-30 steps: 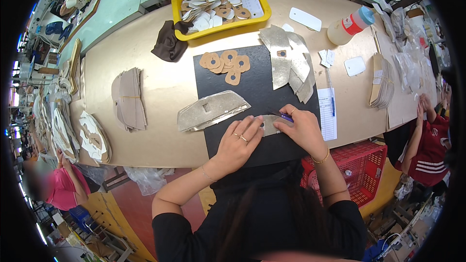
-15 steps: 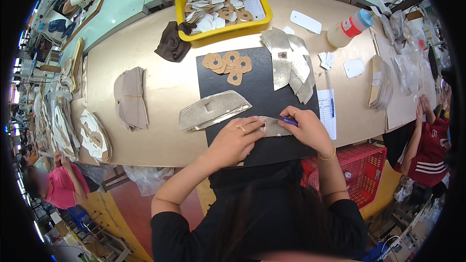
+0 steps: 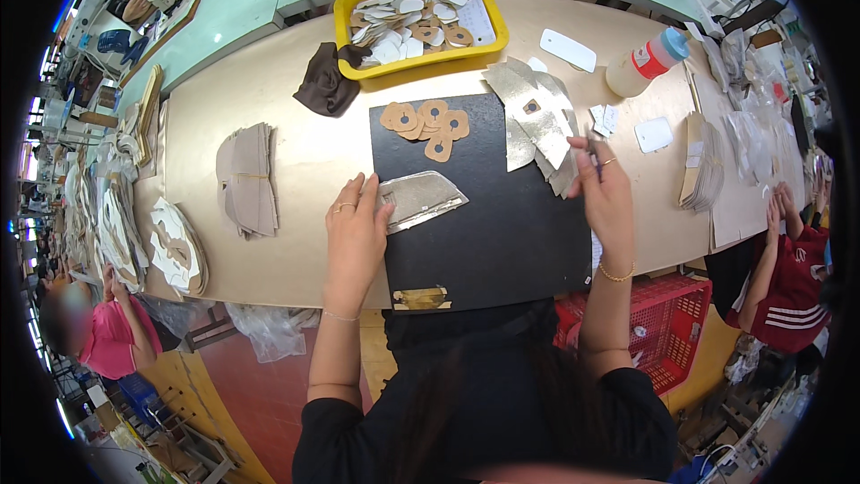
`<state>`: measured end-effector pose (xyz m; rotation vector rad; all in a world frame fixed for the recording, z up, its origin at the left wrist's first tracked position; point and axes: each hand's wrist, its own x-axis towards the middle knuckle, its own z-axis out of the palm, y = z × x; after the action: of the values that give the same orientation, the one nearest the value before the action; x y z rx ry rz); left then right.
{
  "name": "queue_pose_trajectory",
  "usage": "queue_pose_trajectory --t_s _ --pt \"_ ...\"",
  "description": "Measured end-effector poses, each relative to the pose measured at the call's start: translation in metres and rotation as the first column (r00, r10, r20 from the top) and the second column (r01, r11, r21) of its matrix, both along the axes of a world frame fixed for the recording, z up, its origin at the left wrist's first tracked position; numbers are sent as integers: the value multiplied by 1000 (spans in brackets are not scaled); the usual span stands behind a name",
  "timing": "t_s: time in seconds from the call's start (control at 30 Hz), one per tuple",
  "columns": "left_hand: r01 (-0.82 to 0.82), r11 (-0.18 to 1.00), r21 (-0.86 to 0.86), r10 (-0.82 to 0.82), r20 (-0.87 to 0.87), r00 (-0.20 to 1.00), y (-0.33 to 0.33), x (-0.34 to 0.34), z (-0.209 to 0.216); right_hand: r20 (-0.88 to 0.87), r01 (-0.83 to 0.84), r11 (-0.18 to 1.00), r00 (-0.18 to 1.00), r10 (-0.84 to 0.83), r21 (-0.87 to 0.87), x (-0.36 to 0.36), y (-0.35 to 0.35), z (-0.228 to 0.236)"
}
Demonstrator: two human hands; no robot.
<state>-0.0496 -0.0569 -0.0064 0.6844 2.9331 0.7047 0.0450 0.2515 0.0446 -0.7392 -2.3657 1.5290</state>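
My left hand (image 3: 355, 226) lies over the left end of a small stack of silvery, curved-edge pieces (image 3: 425, 197) on the black mat (image 3: 484, 260). Its fingers are stretched out, with the thumb at the stack's edge. Raised at the mat's right side, my right hand (image 3: 606, 193) has its fingers closed around a slim pointed tool (image 3: 591, 142), mostly hidden by the fingers. Just left of that hand lies a fanned pile of silvery pieces (image 3: 528, 121). Several tan cardboard pieces with round holes (image 3: 438, 145) rest at the mat's upper part.
Beyond the mat stands a yellow tray (image 3: 352, 72) full of white and tan pieces, with a dark cloth (image 3: 327, 85) beside it. A bottle (image 3: 636, 67) stands at the back right. Grey-brown stacked pieces (image 3: 246, 184) lie left. A red crate (image 3: 667, 327) is below the table.
My left hand has moved left onto the silvery stack. My right hand has moved up and right with the tool. The piece that was under both hands has left the mat's near part.
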Motion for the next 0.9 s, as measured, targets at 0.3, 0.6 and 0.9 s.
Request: queue_pose_trajectory --t_s 0.3,0.6,0.9 --pt "-61 997 41 67 -181 981 7 12 -1 26 -226 974 974 227 -31 9 -36 -16" --pt "-142 981 135 156 -97 983 4 6 -6 80 -220 974 971 224 -53 12 -36 -15" --pt "-98 995 15 94 181 979 -1 -32 11 101 -257 965 960 261 -48 16 -38 -20"
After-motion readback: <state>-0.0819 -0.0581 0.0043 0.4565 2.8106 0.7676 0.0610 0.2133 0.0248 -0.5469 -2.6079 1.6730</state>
